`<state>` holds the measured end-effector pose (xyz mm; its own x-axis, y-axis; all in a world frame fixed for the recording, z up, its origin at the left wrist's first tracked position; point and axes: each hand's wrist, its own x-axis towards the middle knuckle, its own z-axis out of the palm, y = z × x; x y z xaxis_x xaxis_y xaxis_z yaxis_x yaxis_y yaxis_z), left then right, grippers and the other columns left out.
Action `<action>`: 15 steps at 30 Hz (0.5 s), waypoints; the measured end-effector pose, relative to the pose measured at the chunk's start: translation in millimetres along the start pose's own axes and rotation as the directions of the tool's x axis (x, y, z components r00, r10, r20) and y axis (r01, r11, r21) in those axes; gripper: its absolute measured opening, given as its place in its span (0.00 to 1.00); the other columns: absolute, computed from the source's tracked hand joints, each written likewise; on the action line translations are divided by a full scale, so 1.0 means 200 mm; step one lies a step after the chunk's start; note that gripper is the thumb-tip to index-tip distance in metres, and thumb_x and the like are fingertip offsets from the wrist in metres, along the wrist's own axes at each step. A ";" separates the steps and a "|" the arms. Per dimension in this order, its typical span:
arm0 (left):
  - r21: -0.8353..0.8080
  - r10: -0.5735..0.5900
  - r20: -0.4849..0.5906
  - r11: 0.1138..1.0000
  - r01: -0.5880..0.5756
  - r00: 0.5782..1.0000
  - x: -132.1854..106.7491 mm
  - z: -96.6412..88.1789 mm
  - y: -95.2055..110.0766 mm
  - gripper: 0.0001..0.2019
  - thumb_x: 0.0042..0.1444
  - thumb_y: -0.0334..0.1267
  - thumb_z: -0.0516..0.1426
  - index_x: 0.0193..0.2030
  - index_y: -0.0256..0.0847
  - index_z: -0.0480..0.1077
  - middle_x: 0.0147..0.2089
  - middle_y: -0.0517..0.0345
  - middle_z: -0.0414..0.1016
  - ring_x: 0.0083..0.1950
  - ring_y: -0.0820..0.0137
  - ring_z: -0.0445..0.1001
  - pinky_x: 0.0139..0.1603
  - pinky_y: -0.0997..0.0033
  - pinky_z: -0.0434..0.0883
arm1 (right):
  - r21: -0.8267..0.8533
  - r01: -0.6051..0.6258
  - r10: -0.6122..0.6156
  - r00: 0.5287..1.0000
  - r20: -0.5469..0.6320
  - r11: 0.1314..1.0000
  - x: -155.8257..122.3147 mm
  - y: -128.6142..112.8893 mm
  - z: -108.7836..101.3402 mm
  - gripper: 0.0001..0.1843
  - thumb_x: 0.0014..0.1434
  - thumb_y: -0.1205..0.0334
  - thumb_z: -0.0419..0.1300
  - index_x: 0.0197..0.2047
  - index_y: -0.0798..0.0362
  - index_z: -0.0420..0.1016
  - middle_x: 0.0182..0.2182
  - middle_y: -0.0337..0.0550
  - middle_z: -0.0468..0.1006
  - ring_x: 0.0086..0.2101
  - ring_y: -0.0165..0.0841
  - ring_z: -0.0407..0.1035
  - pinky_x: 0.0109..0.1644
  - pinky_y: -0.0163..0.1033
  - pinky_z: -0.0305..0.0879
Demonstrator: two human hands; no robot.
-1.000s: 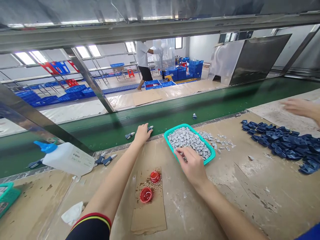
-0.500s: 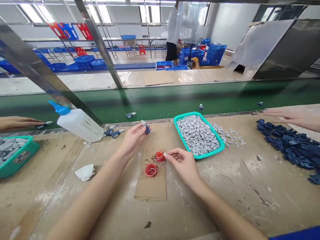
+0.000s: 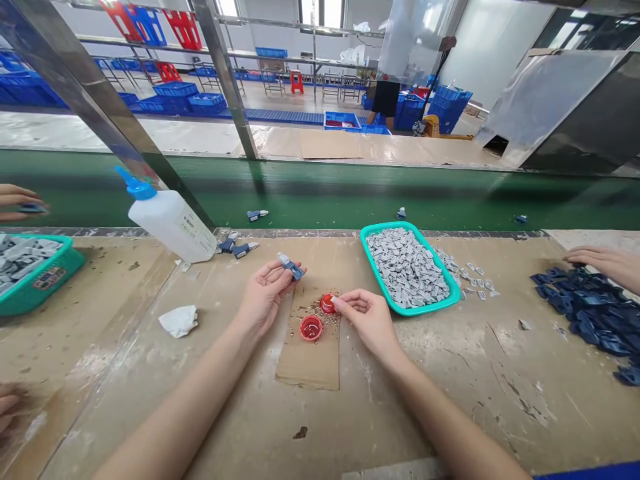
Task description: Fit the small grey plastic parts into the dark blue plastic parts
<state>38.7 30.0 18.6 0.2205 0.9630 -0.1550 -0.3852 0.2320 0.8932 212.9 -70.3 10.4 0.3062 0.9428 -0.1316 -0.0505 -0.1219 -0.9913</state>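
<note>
My left hand [image 3: 264,296] pinches a small blue and grey clip part [image 3: 291,267] above the bench. My right hand [image 3: 369,317] is closed on a small grey piece, its tip dipped at a red cap [image 3: 327,303]. A second red cap [image 3: 311,328] sits just left of it, both on a strip of cardboard [image 3: 309,347]. To the right of my hands stands a teal tray [image 3: 453,301] heaped with several grey pieces.
A white squeeze bottle with a blue cap [image 3: 167,220] leans at the left. Blue parts [image 3: 590,307] are piled at right under another person's hand [image 3: 603,261]. The green conveyor belt [image 3: 325,193] runs behind, carrying assembled clips [image 3: 257,215]. Another teal tray [image 3: 35,267] sits far left.
My left hand drew back from the belt edge with a clip part. My right hand left the teal tray with a grey piece and brought it to the red cap.
</note>
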 end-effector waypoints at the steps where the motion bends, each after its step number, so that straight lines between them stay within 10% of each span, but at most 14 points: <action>1: 0.000 0.012 0.000 1.000 -0.012 1.000 -0.01 0.00 0.00 0.19 0.43 0.36 0.69 0.42 0.38 0.72 0.43 0.50 0.81 0.44 0.65 0.80 0.46 0.70 0.75 | 0.001 0.000 0.000 1.000 0.000 1.000 0.00 0.00 0.00 0.14 0.48 0.53 0.69 0.30 0.57 0.77 0.28 0.48 0.82 0.29 0.34 0.74 0.35 0.37 0.69; 15: 0.232 0.046 0.128 0.970 -0.075 0.991 -0.13 0.10 -0.02 0.16 0.39 0.34 0.70 0.37 0.38 0.73 0.40 0.50 0.82 0.42 0.63 0.80 0.45 0.64 0.77 | 0.191 0.002 -0.017 0.997 0.080 0.982 -0.04 -0.08 -0.05 0.14 0.52 0.52 0.67 0.33 0.53 0.75 0.27 0.41 0.78 0.24 0.27 0.65 0.22 0.30 0.56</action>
<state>52.5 1.1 26.7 0.3151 0.9472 -0.0587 -0.1820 0.1210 0.9758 220.8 -79.2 26.5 0.2301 0.9665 -0.1133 -0.2304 -0.0591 -0.9713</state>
